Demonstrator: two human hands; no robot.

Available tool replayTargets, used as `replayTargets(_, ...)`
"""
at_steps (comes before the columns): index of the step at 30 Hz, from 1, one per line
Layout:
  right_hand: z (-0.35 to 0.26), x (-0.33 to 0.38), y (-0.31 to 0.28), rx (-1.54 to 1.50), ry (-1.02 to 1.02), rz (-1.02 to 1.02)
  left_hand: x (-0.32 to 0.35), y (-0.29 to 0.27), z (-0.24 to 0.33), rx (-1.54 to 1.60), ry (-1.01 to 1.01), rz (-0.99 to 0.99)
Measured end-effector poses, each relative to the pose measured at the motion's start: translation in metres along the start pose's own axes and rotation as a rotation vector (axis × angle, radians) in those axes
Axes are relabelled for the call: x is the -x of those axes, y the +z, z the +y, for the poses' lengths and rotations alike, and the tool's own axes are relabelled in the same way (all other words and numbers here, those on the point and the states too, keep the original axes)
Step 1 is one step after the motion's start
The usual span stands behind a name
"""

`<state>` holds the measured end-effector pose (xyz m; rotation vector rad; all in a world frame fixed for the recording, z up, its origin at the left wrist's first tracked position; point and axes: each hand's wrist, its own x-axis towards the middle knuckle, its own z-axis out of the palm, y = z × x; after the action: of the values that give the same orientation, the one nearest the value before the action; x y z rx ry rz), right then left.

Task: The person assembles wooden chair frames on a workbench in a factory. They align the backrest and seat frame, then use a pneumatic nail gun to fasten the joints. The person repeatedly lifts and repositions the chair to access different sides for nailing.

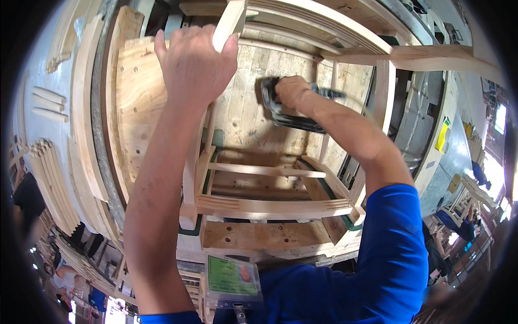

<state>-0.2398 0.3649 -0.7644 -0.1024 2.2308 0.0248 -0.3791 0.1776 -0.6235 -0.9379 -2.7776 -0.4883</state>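
My left hand [197, 65] is closed around a pale wooden rail [231, 24] at the upper left of a chair-like wooden frame [272, 208]; its thumb lies along the near side of the wood. In my right hand [294, 92] is a dark grey and black nail gun [294, 120], held inside the frame over the workbench top [243, 81]. A thin hose or cord trails off from it to the right. The nail gun's nose is partly in shadow, and I cannot tell whether it touches wood. Slim rungs [264, 170] join the frame's legs.
Green-edged supports [350, 222] sit under the frame's near corners. A drilled wooden board [140, 102] lies at the left. Stacked wooden strips [54, 181] rest on the grey surface farther left. A yellow tag [443, 136] hangs at the right. Other people are in the background on both sides.
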Motion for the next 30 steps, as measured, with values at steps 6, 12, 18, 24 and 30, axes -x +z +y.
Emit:
replayTargets(6, -0.04, 0.014, 0.032, 0.406, -0.364, -0.353, 0.002, 0.002, -0.001, 0.001, 0.004, 0.026)
replayTargets(12, -0.047, 0.007, 0.105, 0.49, -0.493, -0.469, 0.004, 0.005, -0.001, 0.116, 0.12, 0.319)
replayTargets(18, -0.068, -0.005, 0.123, 0.65, -0.52, -0.485, 0.003, 0.003, -0.003, 0.091, 0.129, 0.301)
replayTargets(24, -0.072, -0.032, 0.102, 0.598, -0.49, -0.432, 0.002, 0.004, -0.005, 0.065, 0.116, 0.334)
replayTargets(30, -0.042, 0.0, 0.066, 0.404, -0.329, -0.504, 0.002, 0.001, -0.004, 0.086, 0.067, 0.24)
